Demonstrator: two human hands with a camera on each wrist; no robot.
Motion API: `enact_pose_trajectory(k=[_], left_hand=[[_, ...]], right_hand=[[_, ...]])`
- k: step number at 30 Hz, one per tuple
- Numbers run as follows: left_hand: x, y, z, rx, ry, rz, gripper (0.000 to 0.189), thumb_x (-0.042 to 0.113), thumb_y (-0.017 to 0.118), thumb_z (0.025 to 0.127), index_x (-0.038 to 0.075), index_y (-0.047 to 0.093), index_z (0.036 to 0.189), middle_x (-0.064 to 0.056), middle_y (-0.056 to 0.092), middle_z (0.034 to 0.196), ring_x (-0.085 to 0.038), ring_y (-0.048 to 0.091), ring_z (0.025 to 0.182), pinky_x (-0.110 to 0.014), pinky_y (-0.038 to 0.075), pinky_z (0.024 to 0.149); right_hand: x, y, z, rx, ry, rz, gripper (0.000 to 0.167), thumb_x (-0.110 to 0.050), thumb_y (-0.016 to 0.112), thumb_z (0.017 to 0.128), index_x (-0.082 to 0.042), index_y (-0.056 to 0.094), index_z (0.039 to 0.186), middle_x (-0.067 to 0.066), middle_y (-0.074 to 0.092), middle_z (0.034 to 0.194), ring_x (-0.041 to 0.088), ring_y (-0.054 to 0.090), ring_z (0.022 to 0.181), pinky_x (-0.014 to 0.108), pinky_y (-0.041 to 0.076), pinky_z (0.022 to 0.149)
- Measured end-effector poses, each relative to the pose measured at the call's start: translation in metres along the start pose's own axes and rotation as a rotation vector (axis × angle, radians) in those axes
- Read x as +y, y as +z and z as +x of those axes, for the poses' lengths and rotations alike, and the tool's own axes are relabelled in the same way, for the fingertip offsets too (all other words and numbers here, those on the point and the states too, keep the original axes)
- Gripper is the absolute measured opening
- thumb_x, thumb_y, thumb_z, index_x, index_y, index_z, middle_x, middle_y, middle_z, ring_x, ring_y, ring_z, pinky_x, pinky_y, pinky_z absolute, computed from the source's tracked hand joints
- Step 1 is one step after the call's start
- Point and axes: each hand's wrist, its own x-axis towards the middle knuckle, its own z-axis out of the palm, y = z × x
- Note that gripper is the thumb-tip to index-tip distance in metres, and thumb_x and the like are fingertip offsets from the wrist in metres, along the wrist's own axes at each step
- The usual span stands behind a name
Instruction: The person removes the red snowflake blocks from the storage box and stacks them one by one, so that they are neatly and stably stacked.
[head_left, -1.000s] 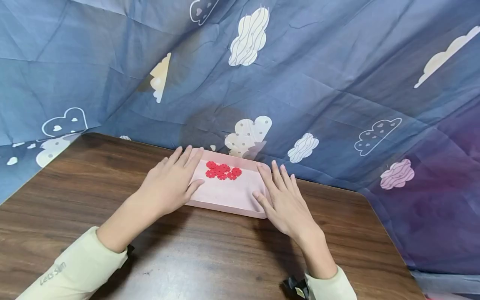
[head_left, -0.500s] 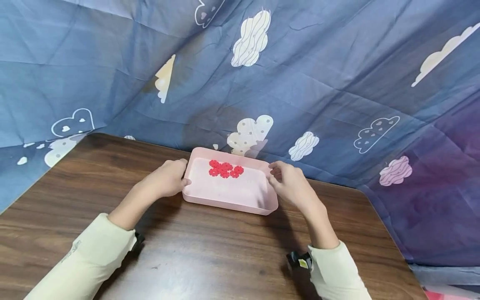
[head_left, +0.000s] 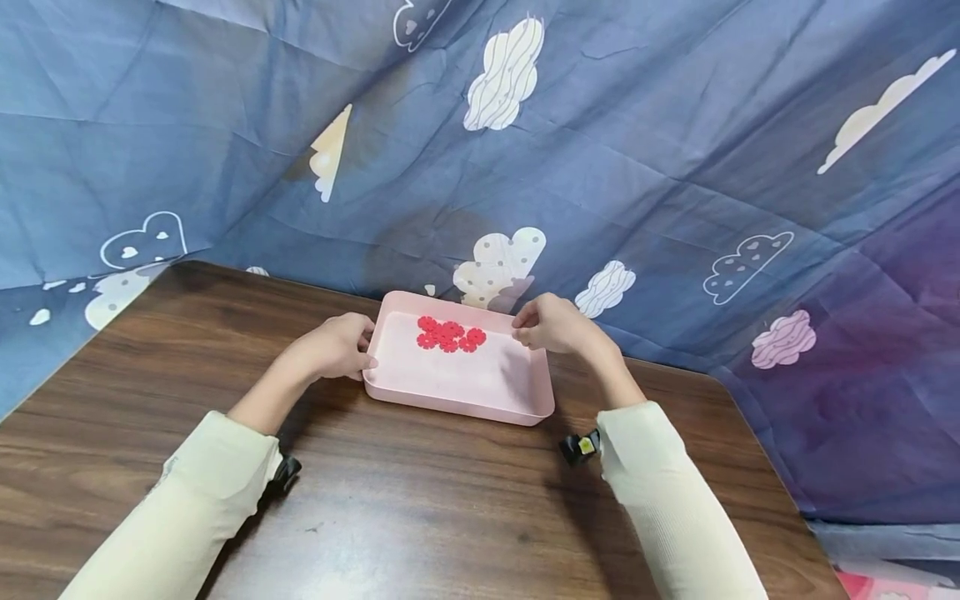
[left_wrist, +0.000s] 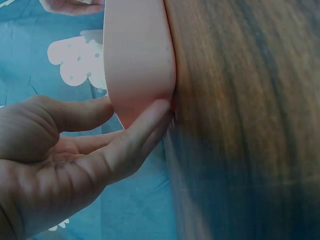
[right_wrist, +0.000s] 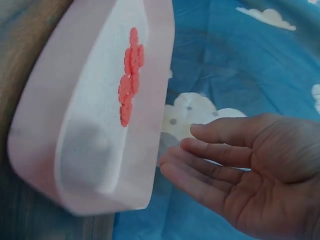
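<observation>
A shallow pink tray (head_left: 442, 379) lies on the wooden table near its back edge. Several red flower-shaped pieces (head_left: 450, 335) are clustered toward the tray's back. My left hand (head_left: 336, 346) pinches the tray's left end, thumb at the rim and fingers along the outer wall, as the left wrist view of that hand (left_wrist: 65, 160) also shows. Above the tray's back right corner hovers my right hand (head_left: 558, 323). In the right wrist view its fingers (right_wrist: 200, 187) are loosely bent, hold nothing and stand just apart from the tray wall (right_wrist: 45, 125).
Brown wood-grain table (head_left: 420, 500) extends in front of the tray and to both sides. A blue cloth (head_left: 652, 167) printed with clouds hangs close behind the tray. Dark wrist devices (head_left: 579, 448) sit under both pale sleeves.
Both hands first lay spread over the tray's ends. The left then took hold of the left end. The right moved to the right end, then rose toward the back corner, off the tray.
</observation>
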Motion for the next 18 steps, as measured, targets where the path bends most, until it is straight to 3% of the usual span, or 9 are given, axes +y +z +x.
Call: enact_pose_trajectory(k=[5, 10, 18], left_hand=[[-0.006, -0.002, 0.0, -0.028, -0.03, -0.166, 0.062, -0.013, 0.064, 0.099, -0.019, 0.035, 0.153, -0.035, 0.059, 0.125, -0.03, 0.071, 0.099, -0.039, 0.072, 0.087], [-0.01, -0.005, 0.0, -0.065, -0.044, -0.288, 0.064, -0.01, 0.062, 0.103, -0.017, 0.03, 0.157, -0.033, 0.058, 0.127, -0.027, 0.071, 0.098, -0.041, 0.071, 0.09], [-0.013, -0.005, -0.001, -0.083, -0.054, -0.287, 0.058, -0.008, 0.059, 0.105, -0.02, 0.031, 0.154, -0.041, 0.053, 0.142, -0.028, 0.07, 0.1, -0.039, 0.071, 0.09]], right_hand=[[-0.009, 0.001, 0.023, -0.065, 0.067, 0.102, 0.018, -0.006, 0.072, 0.102, 0.006, 0.074, 0.115, 0.019, 0.08, 0.102, 0.027, 0.079, 0.094, 0.039, 0.071, 0.092], [-0.013, 0.006, 0.042, -0.133, 0.109, 0.183, 0.02, 0.001, 0.07, 0.101, 0.009, 0.073, 0.119, 0.021, 0.079, 0.103, 0.026, 0.08, 0.092, 0.039, 0.07, 0.093], [-0.012, 0.022, 0.061, -0.218, 0.195, 0.243, 0.027, 0.003, 0.07, 0.1, 0.011, 0.07, 0.126, 0.024, 0.079, 0.106, 0.019, 0.076, 0.082, 0.042, 0.07, 0.095]])
